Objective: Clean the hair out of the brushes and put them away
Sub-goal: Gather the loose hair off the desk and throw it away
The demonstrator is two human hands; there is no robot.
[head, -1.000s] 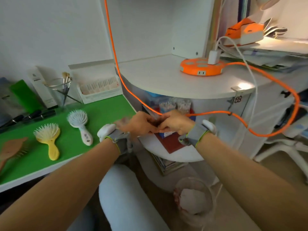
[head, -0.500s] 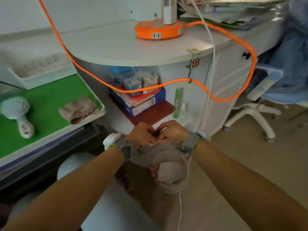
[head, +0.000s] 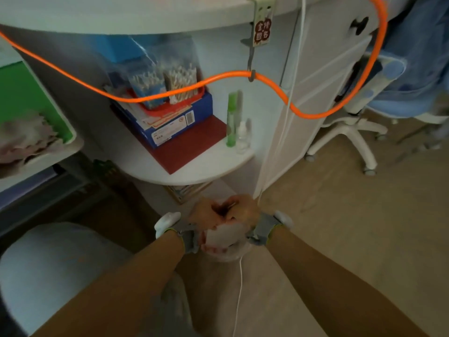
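Fingers: both hands' fingers [head: 220, 211] pinched together on something small, unclear what
Left hand [head: 205, 214]: touching right hand [head: 244, 211]
Below: clear bin [head: 224, 251]

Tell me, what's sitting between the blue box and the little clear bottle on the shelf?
In the head view, a tall green bottle stands between the blue box and the small clear bottle, right beside the clear one.

A single head-worn wide-angle view looks steeply down and forward from above the person's forearms, which run in from the bottom corners to meet at lower centre, close to the lens. The floor [head: 340, 215] fills the right and lower frame; a low shelf [head: 189, 171] sits at centre, the tabletop [head: 73, 142] edge at far left. No second view.
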